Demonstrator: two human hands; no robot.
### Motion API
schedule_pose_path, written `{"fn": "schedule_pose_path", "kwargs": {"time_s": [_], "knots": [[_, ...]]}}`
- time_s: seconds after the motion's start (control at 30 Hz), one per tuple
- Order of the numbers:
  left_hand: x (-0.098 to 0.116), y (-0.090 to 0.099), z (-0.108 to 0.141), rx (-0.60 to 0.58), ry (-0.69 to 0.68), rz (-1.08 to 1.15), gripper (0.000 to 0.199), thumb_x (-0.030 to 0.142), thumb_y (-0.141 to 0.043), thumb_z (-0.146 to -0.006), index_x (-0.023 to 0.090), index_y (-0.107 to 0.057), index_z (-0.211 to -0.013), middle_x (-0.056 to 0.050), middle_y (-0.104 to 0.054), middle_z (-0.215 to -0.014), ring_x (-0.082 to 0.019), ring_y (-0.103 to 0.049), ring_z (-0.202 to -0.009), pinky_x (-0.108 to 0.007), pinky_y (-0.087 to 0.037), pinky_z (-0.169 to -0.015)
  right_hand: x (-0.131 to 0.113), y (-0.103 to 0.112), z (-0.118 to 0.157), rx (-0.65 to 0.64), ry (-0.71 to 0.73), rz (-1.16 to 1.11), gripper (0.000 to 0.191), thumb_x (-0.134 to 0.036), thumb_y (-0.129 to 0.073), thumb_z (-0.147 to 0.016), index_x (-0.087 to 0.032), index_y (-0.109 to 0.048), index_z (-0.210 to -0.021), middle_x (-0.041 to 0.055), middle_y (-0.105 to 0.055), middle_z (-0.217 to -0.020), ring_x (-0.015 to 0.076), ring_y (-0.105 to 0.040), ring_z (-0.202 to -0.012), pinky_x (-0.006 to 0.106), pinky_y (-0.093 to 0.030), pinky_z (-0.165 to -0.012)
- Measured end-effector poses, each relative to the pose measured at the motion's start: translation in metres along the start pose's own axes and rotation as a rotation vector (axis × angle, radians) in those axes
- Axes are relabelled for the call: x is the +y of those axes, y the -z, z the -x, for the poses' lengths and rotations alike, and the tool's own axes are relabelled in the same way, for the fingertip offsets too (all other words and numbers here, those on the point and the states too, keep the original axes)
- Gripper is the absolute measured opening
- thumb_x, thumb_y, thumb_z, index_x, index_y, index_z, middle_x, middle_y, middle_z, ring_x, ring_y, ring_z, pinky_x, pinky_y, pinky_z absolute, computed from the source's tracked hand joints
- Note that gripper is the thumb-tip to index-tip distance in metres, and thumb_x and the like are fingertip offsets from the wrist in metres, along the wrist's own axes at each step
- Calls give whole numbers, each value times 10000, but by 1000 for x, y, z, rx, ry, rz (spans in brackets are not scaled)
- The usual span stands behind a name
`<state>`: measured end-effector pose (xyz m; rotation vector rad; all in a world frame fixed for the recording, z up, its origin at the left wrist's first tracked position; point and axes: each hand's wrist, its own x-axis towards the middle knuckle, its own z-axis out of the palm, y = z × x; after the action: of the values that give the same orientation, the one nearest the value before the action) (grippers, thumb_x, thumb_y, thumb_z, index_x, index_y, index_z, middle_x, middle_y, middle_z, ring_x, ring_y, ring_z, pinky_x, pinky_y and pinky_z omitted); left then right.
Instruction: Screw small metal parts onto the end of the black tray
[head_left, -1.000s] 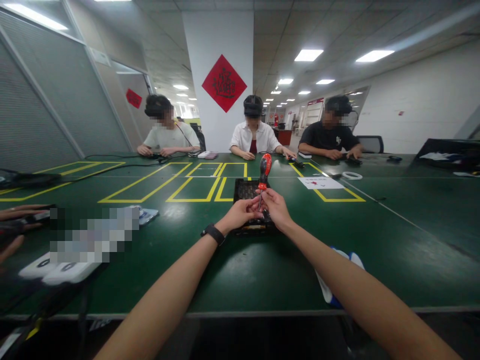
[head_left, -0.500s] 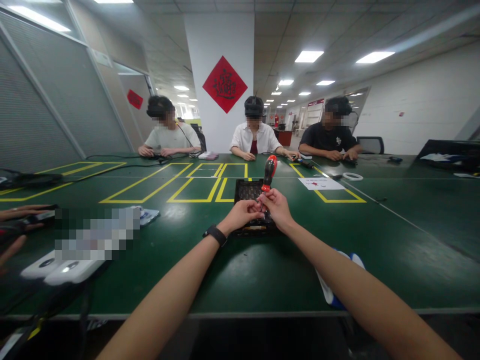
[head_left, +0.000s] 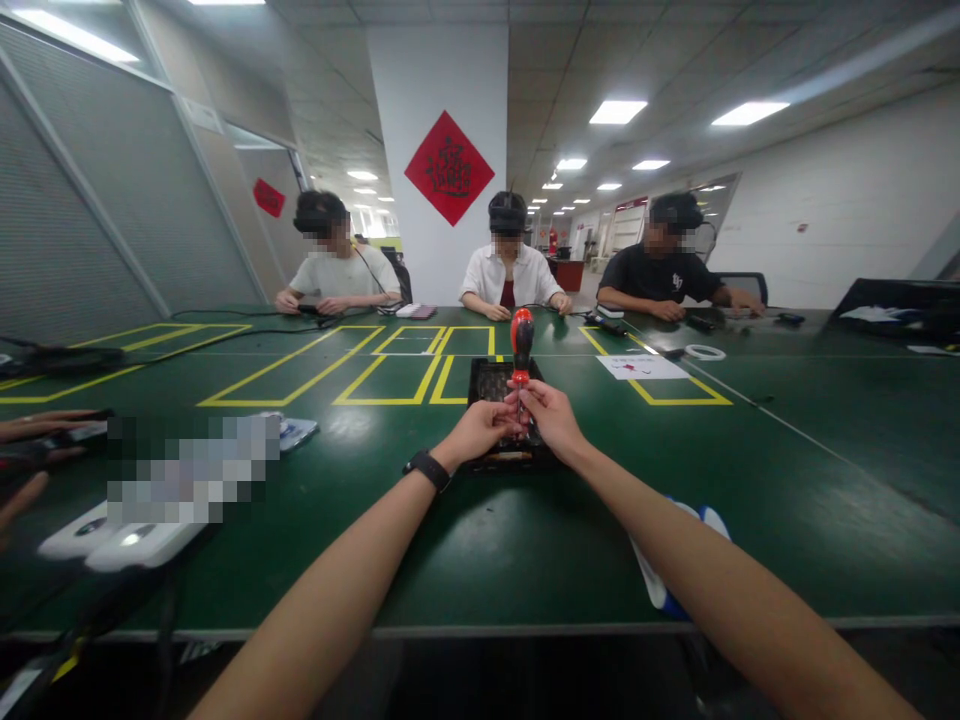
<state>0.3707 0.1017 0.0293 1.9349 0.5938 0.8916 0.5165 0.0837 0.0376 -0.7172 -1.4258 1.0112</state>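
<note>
A screwdriver (head_left: 521, 345) with a red and black handle stands almost upright, handle up, above a black plastic basket (head_left: 517, 462). My right hand (head_left: 553, 415) is closed, its fingertips pinching the screwdriver just below the handle. My left hand (head_left: 480, 430) is closed too, with thumb and fingers pinched together beside the lower shaft. What sits between those left fingertips is too small to make out. The screwdriver's tip is hidden by the fingers, and so is much of the basket's inside.
White and blue cloth-like item (head_left: 660, 575) lies by my right forearm. On the left are white devices (head_left: 142, 540) with cables and another person's hand (head_left: 22, 505). A printed sheet (head_left: 641, 367) and white ring (head_left: 705, 352) lie farther back. Three people sit opposite.
The screwdriver's handle has swung left, from a rightward lean to nearly upright. My hands stay in nearly the same place. Hands of the people opposite have shifted.
</note>
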Motion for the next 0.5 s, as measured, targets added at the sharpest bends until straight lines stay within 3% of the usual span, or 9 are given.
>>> {"fn": "schedule_pose_path", "kwargs": {"time_s": [0.1, 0.3, 0.5], "knots": [[-2, -1, -1, -2, 21, 65, 232, 293, -628, -696, 89, -616, -805, -56, -649, -761, -134, -594, -700, -245, -449, -682, 2, 0, 0, 22, -3, -3, 349, -409, -579, -722, -167, -593, -973, 25, -631, -808, 53, -450, -469, 198, -408, -409], [-8, -1, -3, 108, 3, -82, 288, 350, -661, -663, 97, -618, -793, -30, -620, -700, -102, -540, -601, -219, -427, -591, 7, 0, -4, 124, 32, -11, 282, -367, -629, -689, -149, -592, -863, 30, -641, -745, 66, -497, -504, 197, -389, -446], [-5, -1, -1, 101, 17, -126, 301, 375, -681, -632, 99, -593, -713, 12, -550, -595, -83, -477, -537, -200, -384, -529, 8, -2, -3, 117, 54, -32, 267, -350, -656, -672, -164, -539, -824, -1, -608, -713, 75, -523, -515, 207, -422, -468]]}}
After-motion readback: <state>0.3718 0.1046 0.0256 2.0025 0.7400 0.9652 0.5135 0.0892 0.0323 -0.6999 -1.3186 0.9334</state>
